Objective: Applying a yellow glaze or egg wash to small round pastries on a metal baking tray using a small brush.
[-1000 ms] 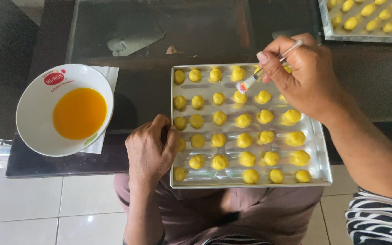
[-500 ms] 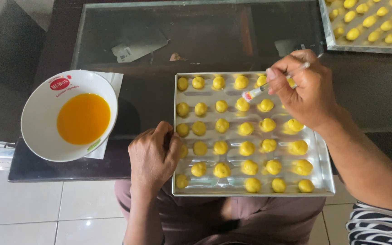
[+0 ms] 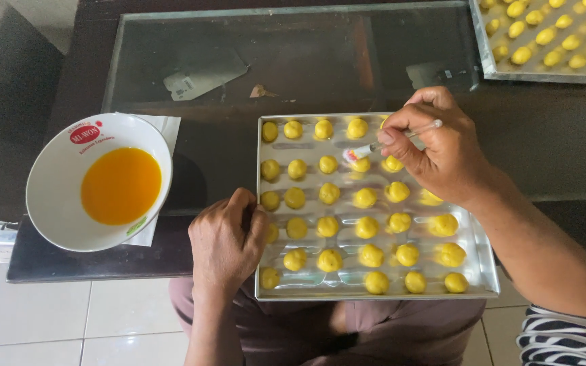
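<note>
So the biggest thing in the shot was the dark glass-topped table [image 3: 293, 61], which filled most of the upper part of the view. On it, at about 3 o'clock from centre, sat a silver metal baking tray [image 3: 483, 271] with its near edge hanging over the table edge above the person's lap. It was loaded with rows of small yellow dough balls [image 3: 329, 260], and you could see them mirrored in the shiny bottom.

Over at 9 o'clock was a white bowl [image 3: 55, 183] holding orange-yellow egg wash [image 3: 121, 186], parked on a white paper napkin [image 3: 164, 125]. Way up at 1 o'clock a second tray [image 3: 490, 64] of the same balls poked into the corner, well apart from the first one.

The left hand [image 3: 226, 240] was curled loosely at the tray's left rim, around 6 o'clock, fingers bent and pressing on the edge, not gripping anything else as far as I could tell.

The right hand [image 3: 442, 152] hovered over the tray's upper right, pinched shut around a thin clear-handled brush [image 3: 391, 141]. The brush angled toward 9 o'clock, and its tip rested on a ball in the second row.
</note>
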